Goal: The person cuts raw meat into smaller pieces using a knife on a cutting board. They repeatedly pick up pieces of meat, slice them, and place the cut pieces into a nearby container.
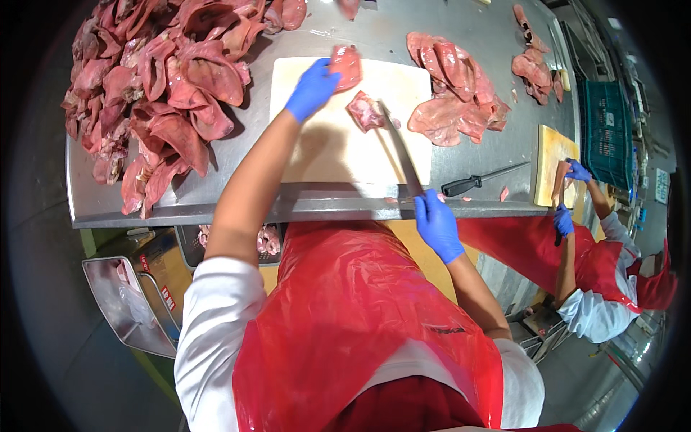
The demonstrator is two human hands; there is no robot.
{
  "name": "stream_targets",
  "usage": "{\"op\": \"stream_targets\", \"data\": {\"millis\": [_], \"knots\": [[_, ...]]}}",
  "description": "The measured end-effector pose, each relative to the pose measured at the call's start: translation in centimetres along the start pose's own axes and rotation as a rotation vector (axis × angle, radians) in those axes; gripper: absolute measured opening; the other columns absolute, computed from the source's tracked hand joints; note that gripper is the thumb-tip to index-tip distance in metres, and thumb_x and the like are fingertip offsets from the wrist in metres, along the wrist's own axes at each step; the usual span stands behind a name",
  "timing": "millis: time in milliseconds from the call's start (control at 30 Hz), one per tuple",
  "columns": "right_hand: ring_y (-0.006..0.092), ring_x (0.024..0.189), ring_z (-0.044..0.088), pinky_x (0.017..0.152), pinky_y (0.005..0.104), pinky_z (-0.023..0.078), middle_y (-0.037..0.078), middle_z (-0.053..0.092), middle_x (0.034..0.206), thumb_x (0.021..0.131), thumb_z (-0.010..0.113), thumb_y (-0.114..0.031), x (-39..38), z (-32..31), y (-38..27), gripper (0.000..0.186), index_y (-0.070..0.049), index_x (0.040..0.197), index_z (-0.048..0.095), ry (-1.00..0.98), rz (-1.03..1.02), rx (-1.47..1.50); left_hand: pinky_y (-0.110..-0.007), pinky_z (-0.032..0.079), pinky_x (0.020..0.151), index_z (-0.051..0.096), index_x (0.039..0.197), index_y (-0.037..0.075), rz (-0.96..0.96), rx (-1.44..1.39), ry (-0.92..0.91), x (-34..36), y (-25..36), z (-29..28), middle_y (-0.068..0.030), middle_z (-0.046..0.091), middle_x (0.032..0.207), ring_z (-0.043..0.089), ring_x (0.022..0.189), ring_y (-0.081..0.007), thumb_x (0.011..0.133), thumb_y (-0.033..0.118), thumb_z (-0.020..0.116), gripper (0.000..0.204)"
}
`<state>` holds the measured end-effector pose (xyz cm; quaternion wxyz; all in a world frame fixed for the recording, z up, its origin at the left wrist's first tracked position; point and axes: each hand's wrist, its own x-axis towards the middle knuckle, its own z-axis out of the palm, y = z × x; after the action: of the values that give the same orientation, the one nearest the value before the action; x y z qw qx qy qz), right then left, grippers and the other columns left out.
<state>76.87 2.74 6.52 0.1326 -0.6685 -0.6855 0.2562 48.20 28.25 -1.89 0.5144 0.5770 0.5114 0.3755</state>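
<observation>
With blue-gloved fingers, my left hand (313, 89) grips a flat slice of pink meat (346, 69) over the far part of the white cutting board (345, 164). A smaller, paler-marbled chunk of meat (365, 112) lies on the board. My right hand (437, 230), also gloved in blue, is closed round the handle of a long knife (404, 150). The blade slants away to the left, and its tip is at the right side of the chunk; whether they touch I cannot tell. Just right of that hand lies a sharpening steel (497, 173) with a black handle.
A large heap of pink meat pieces (194, 68) covers the table's left side. Flat slices (457, 79) are stacked right of the board. At far right a co-worker (601, 266) holds a knife over another board (548, 147). A teal crate (604, 129) stands beyond.
</observation>
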Motion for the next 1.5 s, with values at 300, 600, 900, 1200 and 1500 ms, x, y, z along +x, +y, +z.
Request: {"op": "stream_targets", "data": {"millis": [300,600,900,1200,1500], "knots": [[0.0095,0.052,0.053,0.047,0.0273,0.045,0.004,0.056,0.070,0.103,0.053,-0.022,5.2,0.8,0.4,0.018,-0.004,0.105,0.049,0.077,0.416,0.857,-0.038,0.047,0.099,0.057,0.131,0.004,0.214,0.556,-0.398,-5.9,4.9,4.6,-0.0212,0.058,0.128,0.059,0.117,-0.0332,0.085,0.026,0.075,0.055],[0.0473,0.072,0.062,0.063,0.0544,0.049,0.026,0.063,0.078,0.099,0.049,-0.017,12.4,4.3,-8.1,0.017,0.000,0.102,0.050,0.075,-0.127,0.239,-0.034,0.053,0.090,0.063,0.111,0.003,0.112,0.004,0.340,-13.4,-3.2,3.1,-0.0099,0.058,0.115,0.063,0.102,-0.0218,0.079,0.009,0.081,0.037],[0.0494,0.071,0.062,0.063,0.0582,0.047,0.029,0.062,0.074,0.098,0.052,-0.020,3.8,2.5,-5.0,0.022,0.000,0.105,0.045,-0.272,0.017,-0.175,-0.032,0.051,0.072,0.060,0.093,0.010,0.393,0.216,0.326,-12.2,-2.2,3.5,-0.0050,0.060,0.089,0.061,0.081,-0.0172,0.076,0.004,0.075,0.023],[0.0467,0.075,0.064,0.068,0.0566,0.051,0.027,0.065,0.079,0.098,0.046,-0.021,14.6,7.3,-6.6,0.025,-0.001,0.112,0.050,-0.182,-0.118,-0.093,-0.038,0.051,0.075,0.064,0.092,0.005,0.300,0.408,0.332,-9.6,-1.9,1.7,-0.0108,0.063,0.090,0.061,0.081,-0.0255,0.078,0.014,0.074,0.020],[0.0154,0.054,0.057,0.048,0.0325,0.047,0.008,0.055,0.067,0.103,0.054,-0.026,1.3,-1.9,1.5,0.026,-0.001,0.099,0.049,-0.230,0.396,0.528,-0.043,0.051,0.075,0.068,0.103,0.010,0.408,0.885,0.193,-5.0,2.7,4.6,-0.0127,0.065,0.092,0.064,0.088,-0.0310,0.076,0.023,0.068,0.030]]}}
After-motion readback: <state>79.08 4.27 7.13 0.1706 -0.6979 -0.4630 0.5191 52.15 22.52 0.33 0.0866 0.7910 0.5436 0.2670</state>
